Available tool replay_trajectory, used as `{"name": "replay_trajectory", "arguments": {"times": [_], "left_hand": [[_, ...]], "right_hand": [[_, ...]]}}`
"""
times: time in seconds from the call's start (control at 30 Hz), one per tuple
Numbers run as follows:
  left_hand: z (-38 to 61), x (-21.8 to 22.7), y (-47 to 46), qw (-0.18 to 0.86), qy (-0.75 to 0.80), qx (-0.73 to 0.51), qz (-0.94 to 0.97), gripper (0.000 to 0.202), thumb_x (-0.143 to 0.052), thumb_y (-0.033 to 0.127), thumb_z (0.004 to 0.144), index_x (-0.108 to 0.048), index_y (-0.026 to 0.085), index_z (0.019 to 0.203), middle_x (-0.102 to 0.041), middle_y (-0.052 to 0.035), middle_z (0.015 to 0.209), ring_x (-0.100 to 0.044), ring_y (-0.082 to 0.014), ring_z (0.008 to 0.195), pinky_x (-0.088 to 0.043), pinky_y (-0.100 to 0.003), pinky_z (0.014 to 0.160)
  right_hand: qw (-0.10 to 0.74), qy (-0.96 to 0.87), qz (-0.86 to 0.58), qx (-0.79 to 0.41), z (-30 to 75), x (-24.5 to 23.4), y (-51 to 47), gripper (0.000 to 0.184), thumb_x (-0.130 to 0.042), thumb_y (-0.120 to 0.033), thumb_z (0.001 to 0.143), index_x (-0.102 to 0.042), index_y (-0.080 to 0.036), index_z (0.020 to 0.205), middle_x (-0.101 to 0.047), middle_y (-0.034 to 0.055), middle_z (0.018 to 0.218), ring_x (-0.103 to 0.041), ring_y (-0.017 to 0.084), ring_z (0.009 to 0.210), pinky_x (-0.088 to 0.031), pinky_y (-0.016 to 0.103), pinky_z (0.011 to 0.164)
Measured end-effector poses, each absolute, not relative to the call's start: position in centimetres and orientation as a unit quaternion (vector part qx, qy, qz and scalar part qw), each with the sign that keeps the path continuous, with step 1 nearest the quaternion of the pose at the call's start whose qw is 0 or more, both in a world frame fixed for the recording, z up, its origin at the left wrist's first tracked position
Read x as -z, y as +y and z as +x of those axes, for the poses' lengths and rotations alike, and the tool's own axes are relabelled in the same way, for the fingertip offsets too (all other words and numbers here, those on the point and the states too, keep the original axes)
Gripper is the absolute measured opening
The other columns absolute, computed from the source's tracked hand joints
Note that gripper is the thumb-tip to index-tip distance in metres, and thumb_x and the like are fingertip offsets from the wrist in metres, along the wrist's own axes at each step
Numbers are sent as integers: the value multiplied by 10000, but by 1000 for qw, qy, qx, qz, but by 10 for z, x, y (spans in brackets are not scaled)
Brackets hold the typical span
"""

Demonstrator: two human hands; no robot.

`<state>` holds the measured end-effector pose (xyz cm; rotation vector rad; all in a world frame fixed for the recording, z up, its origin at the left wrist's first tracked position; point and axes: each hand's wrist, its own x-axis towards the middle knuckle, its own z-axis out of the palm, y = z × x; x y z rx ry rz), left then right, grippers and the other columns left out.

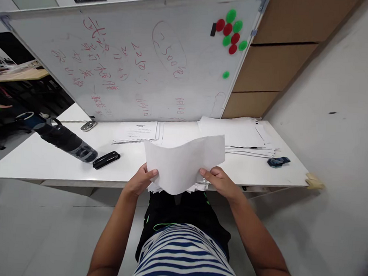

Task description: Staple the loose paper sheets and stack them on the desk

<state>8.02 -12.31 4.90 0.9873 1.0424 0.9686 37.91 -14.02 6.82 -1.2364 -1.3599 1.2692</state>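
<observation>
Both hands hold white paper (182, 165) up over the table's front edge, and it bows downward in the middle. My left hand (141, 180) pinches its left side, thumb on the near face. On the right side my right hand (221, 180) grips it the same way, fingers curled behind. Whether it is one sheet or a few, I cannot tell. Below and behind it, uneven edges of more paper (199, 187) stick out near the table edge. A printed stack of sheets (135, 131) lies beyond to the left, and a larger pile of white paper (235, 131) to the right.
A black stapler (106, 160) lies beside a dark bottle (67, 140) on the left of the white table (128, 161). A computer mouse (88, 125) sits behind. A dark blue object (278, 162) rests at right. The whiteboard (129, 62) and cardboard boxes (270, 72) border the back.
</observation>
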Motion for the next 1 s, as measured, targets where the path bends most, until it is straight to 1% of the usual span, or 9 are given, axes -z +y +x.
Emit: {"name": "replay_trajectory", "arguments": {"times": [0.07, 0.13, 0.27, 0.37, 0.47, 0.53, 0.73, 0.87, 1.0], "left_hand": [[82, -48, -124, 643, 465, -432, 429, 646, -852, 494, 603, -709, 141, 1125, -727, -165, 1093, -663, -339, 1071, -517, -463, 936], [86, -50, -127, 627, 477, -445, 427, 561, -850, 463, 623, -729, 143, 1067, -735, -147, 1081, -664, -318, 1074, -511, -441, 952], [96, -56, -131, 562, 522, -471, 436, 506, -864, 450, 606, -744, 158, 1001, -745, -120, 1054, -676, -302, 1033, -530, -409, 907], [100, -59, -131, 509, 550, -495, 440, 485, -856, 446, 620, -734, 160, 992, -750, -105, 1012, -692, -280, 960, -540, -387, 846], [100, -60, -130, 466, 560, -525, 440, 492, -844, 441, 638, -706, 157, 1015, -746, -98, 994, -696, -264, 920, -544, -373, 810], [100, -61, -128, 453, 560, -536, 440, 526, -842, 436, 641, -683, 160, 1059, -741, -98, 1014, -696, -260, 927, -545, -373, 819], [104, -53, -124, 458, 557, -528, 449, 560, -840, 417, 646, -648, 196, 1124, -726, -82, 1061, -691, -247, 953, -544, -370, 846], [104, -47, -125, 441, 583, -488, 476, 574, -843, 409, 643, -656, 188, 1139, -724, -101, 1072, -685, -271, 983, -549, -395, 849], [100, -50, -125, 472, 590, -446, 480, 548, -856, 425, 620, -703, 159, 1074, -734, -129, 1062, -685, -306, 1000, -552, -429, 866]], "right_hand": [[435, -540, -521, -499, 375, -62, -138, 603, -658, -652, 773, -287, -242, 533, -265, -63, 513, -298, 92, 502, -278, 254, 453], [468, -510, -549, -469, 371, -51, -137, 583, -635, -657, 789, -295, -246, 555, -284, -60, 520, -319, 102, 522, -304, 256, 475], [524, -461, -541, -470, 365, -27, -134, 450, -670, -628, 770, -500, -229, 651, -489, -28, 576, -507, 166, 639, -438, 293, 604], [557, -444, -487, -505, 365, -21, -131, 390, -713, -565, 756, -622, -220, 912, -656, 26, 786, -614, 225, 829, -501, 350, 752], [600, -441, -435, -506, 372, -27, -127, 544, -729, -518, 757, -554, -261, 1203, -695, 62, 1029, -642, 236, 966, -513, 383, 850], [612, -446, -419, -501, 379, -34, -123, 649, -740, -506, 752, -486, -285, 1307, -692, 67, 1093, -647, 233, 1001, -513, 395, 884], [569, -489, -447, -487, 379, -40, -116, 559, -749, -464, 753, -561, -242, 1231, -686, 60, 1060, -647, 214, 953, -525, 360, 845], [594, -485, -453, -455, 365, -41, -114, 494, -702, -448, 794, -545, -240, 1214, -684, 59, 1079, -647, 203, 957, -524, 346, 848], [601, -497, -445, -441, 358, -46, -113, 385, -665, -414, 831, -571, -226, 1153, -692, 66, 1085, -642, 205, 988, -502, 354, 891]]}}
